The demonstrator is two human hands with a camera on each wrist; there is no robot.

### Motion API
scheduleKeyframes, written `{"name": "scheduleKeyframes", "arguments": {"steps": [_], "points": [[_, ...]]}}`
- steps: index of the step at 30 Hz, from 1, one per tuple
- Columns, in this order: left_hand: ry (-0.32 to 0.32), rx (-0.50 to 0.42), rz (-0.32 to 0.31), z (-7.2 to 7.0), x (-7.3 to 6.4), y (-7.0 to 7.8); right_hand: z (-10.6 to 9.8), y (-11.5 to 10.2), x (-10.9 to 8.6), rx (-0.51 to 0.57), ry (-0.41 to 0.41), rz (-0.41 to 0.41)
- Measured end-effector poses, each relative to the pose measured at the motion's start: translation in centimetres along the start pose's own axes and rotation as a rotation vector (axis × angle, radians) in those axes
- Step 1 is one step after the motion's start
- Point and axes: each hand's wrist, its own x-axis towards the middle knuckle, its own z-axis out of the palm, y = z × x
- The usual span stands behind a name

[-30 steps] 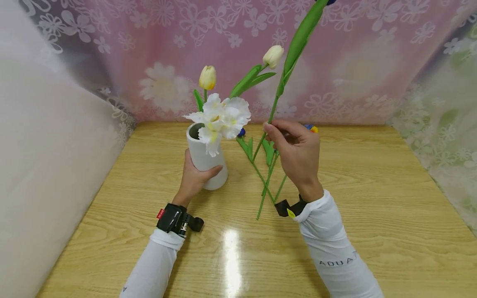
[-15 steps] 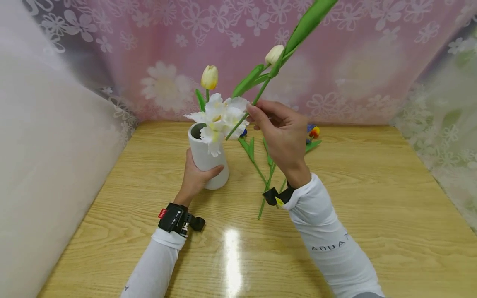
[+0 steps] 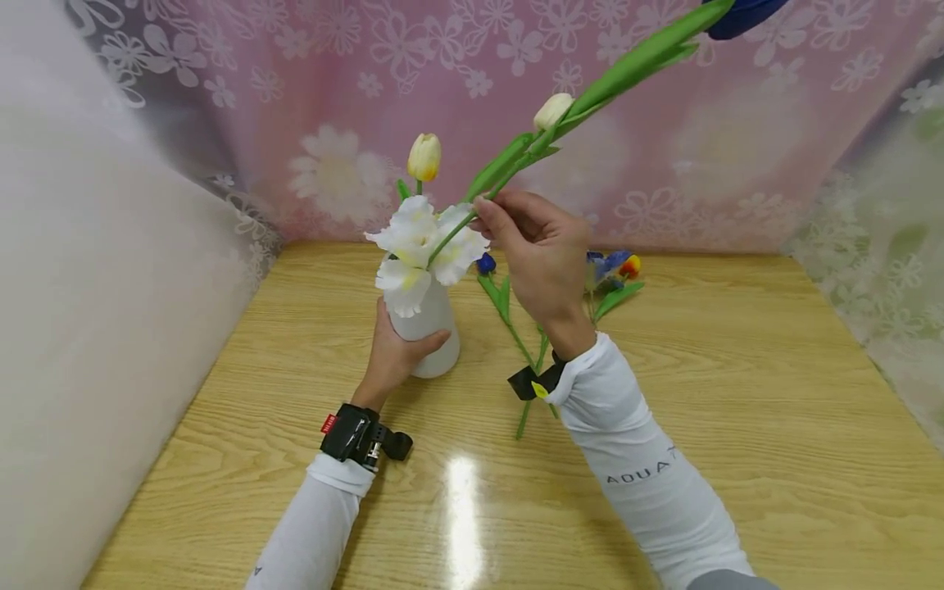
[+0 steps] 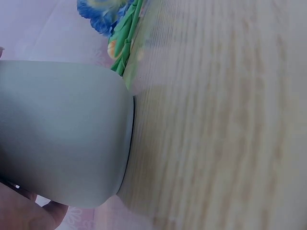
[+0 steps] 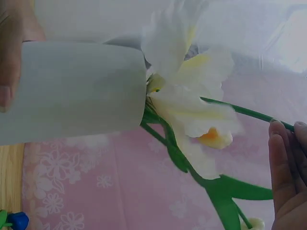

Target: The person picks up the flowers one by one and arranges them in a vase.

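In the head view my left hand (image 3: 398,354) grips a white vase (image 3: 424,324) low on its side, thumb across the front. The vase holds a large white ruffled flower (image 3: 409,238), a yellow-white tulip (image 3: 424,157) and a cream tulip (image 3: 551,111). My right hand (image 3: 546,254) pinches the green stem of a blue tulip (image 3: 745,18), its bloom cut off by the frame's top edge. The stem (image 5: 240,111) slants down to the white petals above the vase mouth; its lower end is hidden behind petals in the right wrist view.
On the wooden table (image 3: 737,426), right of the vase, lie a small blue tulip (image 3: 486,263), a ruffled blue flower (image 3: 606,264) and a red-yellow bloom (image 3: 630,267), their stems crossing. A pink flowered curtain (image 3: 413,90) hangs behind the table.
My right hand has moved left toward the vase, bringing the blue tulip with it. Its stem now tilts more and its lower end has come to the white flower. My left hand stays on the vase.
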Motion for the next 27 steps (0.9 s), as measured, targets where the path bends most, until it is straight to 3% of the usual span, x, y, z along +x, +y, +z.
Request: {"name": "scheduleKeyframes", "arguments": {"steps": [6, 18, 27], "points": [[-0.023, 0.002, 0.126, 0.1, 0.1, -0.2, 0.9, -0.1, -0.1, -0.003, -0.073, -0.081], [0.007, 0.030, 0.134, 0.1, -0.1, -0.5, 0.8, 0.4, -0.6, -0.164, -0.134, -0.131], [0.009, 0.030, 0.158, 0.1, 0.0, -0.4, 1.0, 0.4, -0.5, -0.115, -0.157, -0.129]]}}
